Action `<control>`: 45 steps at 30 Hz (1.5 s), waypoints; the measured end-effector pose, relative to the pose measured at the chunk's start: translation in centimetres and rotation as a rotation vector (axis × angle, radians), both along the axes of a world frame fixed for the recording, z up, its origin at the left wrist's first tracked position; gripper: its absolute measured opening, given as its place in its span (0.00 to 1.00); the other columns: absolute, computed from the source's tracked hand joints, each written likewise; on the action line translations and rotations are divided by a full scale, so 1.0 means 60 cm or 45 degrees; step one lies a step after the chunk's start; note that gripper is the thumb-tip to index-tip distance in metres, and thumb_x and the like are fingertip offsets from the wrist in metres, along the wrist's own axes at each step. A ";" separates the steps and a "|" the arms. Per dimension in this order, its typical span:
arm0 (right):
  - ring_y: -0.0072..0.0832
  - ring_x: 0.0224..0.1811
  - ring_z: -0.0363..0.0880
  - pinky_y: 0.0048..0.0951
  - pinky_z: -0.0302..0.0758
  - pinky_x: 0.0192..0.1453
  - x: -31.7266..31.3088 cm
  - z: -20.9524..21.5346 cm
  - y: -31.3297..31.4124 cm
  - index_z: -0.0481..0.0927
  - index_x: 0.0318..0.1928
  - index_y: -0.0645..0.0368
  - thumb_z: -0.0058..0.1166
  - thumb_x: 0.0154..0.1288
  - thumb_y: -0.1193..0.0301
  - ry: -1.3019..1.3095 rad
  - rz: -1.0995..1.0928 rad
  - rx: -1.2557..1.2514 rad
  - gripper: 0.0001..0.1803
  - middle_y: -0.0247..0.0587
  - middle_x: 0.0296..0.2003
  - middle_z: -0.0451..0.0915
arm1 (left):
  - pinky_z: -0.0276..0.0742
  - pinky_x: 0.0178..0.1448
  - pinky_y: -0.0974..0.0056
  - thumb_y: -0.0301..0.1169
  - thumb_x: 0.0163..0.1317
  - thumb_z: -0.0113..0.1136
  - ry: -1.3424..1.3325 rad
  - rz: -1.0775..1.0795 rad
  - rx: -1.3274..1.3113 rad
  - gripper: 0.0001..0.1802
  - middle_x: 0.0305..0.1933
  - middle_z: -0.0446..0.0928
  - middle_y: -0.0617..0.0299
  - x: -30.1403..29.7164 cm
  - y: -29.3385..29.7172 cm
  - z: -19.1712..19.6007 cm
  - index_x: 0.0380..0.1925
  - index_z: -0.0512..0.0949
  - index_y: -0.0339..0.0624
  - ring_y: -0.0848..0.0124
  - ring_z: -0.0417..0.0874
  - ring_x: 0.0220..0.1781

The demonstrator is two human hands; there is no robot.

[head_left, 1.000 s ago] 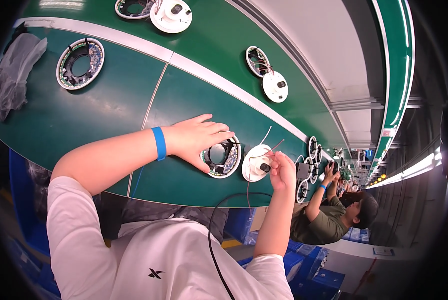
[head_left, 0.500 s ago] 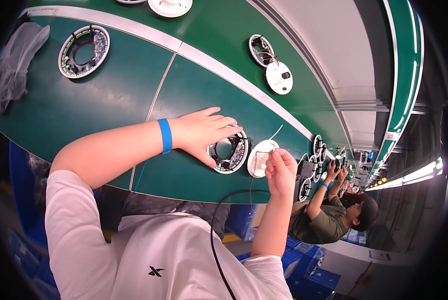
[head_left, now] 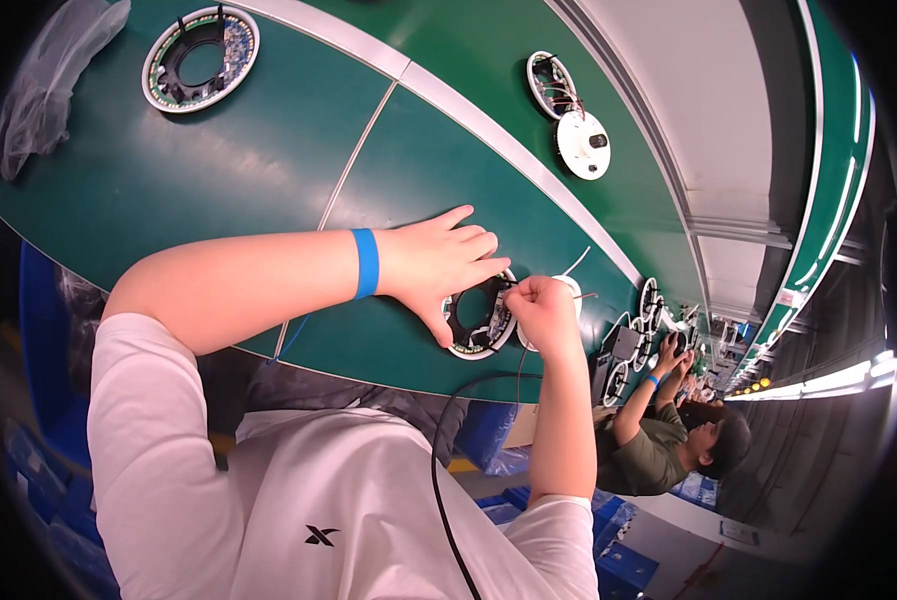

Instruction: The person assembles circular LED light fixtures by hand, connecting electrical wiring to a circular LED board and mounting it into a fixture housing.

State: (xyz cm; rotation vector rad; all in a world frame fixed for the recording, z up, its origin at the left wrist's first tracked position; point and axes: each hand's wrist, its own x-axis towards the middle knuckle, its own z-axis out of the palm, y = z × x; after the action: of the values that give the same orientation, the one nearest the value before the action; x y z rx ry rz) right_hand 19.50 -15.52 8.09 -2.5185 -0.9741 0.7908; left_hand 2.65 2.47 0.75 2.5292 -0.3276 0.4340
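My left hand (head_left: 438, 262), a blue band (head_left: 366, 264) round its wrist, lies with fingers spread on a white-rimmed ring assembly (head_left: 508, 335). The ring has a black inner frame and circuit boards dotted with small parts. My right hand (head_left: 546, 308) is closed in a pinch at the ring's right side; whatever its fingertips hold is hidden. A thin brownish wire end (head_left: 587, 295) sticks out beside that hand. Behind it, partly covered, is a round white cover (head_left: 574, 287), with a thin white lead (head_left: 578, 260) standing out above.
Another ring assembly (head_left: 200, 62) lies at the far left near a clear plastic bag (head_left: 53, 80). Beyond the pale rail, a ring (head_left: 551, 85) is wired to a white disc (head_left: 582, 146). A co-worker (head_left: 658, 440) handles parts at right, beside a grey box (head_left: 625, 343). A black cable (head_left: 436, 460) crosses my front.
My right hand has moved left from above the white cover to the ring's edge. The left hand stays spread on the ring. The whole view has shifted slightly.
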 end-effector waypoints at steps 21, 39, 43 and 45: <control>0.25 0.22 0.77 0.33 0.72 0.27 0.018 0.006 0.025 0.81 0.26 0.69 0.63 0.54 0.74 -0.097 0.168 -0.267 0.08 0.43 0.18 0.80 | 0.51 0.83 0.37 0.65 0.41 0.77 -0.083 0.017 0.004 0.58 0.59 0.73 0.50 0.006 -0.012 -0.015 0.66 0.73 0.37 0.55 0.73 0.69; 0.18 0.17 0.70 0.25 0.62 0.19 0.016 0.013 0.042 0.80 0.30 0.63 0.66 0.64 0.77 0.134 -0.050 -0.425 0.07 0.31 0.20 0.76 | 0.50 0.83 0.36 0.64 0.43 0.77 -0.031 0.006 -0.005 0.55 0.59 0.73 0.49 0.006 -0.013 -0.021 0.64 0.74 0.36 0.53 0.72 0.69; 0.19 0.18 0.75 0.23 0.68 0.20 0.026 0.046 0.056 0.79 0.27 0.62 0.73 0.59 0.74 0.006 0.166 -0.470 0.13 0.33 0.19 0.78 | 0.50 0.83 0.36 0.64 0.44 0.77 -0.056 -0.011 -0.034 0.54 0.59 0.73 0.49 0.009 -0.015 -0.020 0.64 0.75 0.36 0.53 0.73 0.69; 0.20 0.19 0.75 0.25 0.69 0.22 0.025 0.052 0.069 0.78 0.25 0.62 0.77 0.55 0.71 -0.077 0.230 -0.494 0.16 0.34 0.19 0.79 | 0.49 0.84 0.36 0.64 0.44 0.76 -0.036 -0.014 -0.037 0.54 0.58 0.73 0.50 0.009 -0.014 -0.018 0.64 0.74 0.36 0.53 0.73 0.69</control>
State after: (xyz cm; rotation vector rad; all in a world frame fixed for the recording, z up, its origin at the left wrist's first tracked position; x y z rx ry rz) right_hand 21.03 -11.41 11.23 -2.8214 -1.1786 1.0503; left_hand 3.20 1.64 -0.35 2.4937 -0.3432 0.4669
